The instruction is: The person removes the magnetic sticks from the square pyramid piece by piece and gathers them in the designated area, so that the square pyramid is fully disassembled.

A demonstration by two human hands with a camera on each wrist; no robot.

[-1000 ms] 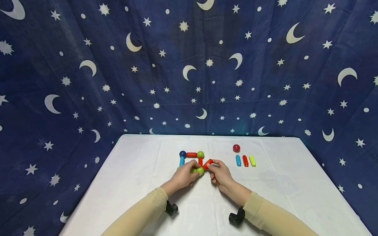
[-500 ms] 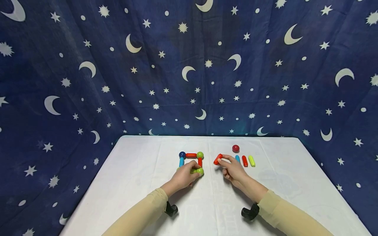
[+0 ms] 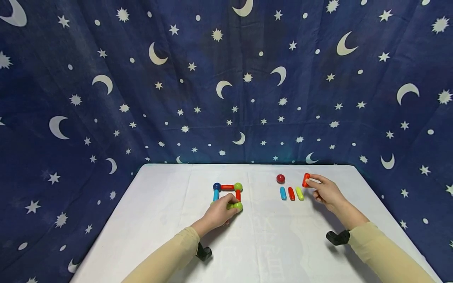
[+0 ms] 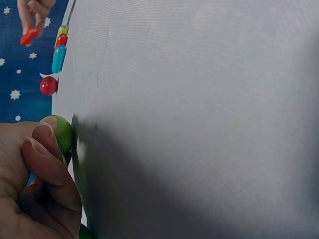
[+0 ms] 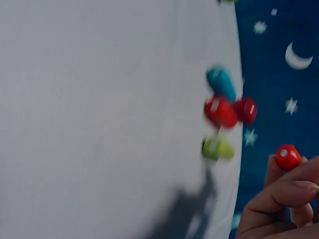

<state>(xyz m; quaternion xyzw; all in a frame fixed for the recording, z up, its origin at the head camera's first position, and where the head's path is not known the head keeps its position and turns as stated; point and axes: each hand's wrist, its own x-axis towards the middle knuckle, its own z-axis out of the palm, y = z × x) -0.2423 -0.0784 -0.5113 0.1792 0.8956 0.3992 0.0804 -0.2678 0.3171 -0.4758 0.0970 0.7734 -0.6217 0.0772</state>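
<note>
A square of magnetic rods and balls lies on the table: a dark blue ball (image 3: 217, 186), a red rod (image 3: 227, 187), a green ball (image 3: 238, 187), a second red rod (image 3: 238, 195) and a blue rod (image 3: 216, 195). At its near side my left hand (image 3: 220, 210) pinches the near green ball (image 4: 63, 133) and covers much of the green rod beside it. Off to the right, my right hand (image 3: 327, 192) pinches a loose red rod (image 3: 306, 180) between thumb and fingers, raised over the table. The right wrist view shows that red rod (image 5: 288, 157) end-on.
Just left of my right hand lie a loose blue rod (image 3: 283, 193), a red rod (image 3: 291, 193) and a yellow-green rod (image 3: 299, 193) in a row. A dark red ball (image 3: 280, 179) sits behind them. A starry blue curtain (image 3: 198, 86) hangs behind the white table (image 3: 170, 236).
My right hand has carried the red rod away from the square, rightward past the loose rods. My left hand has stayed at the square's near side.
</note>
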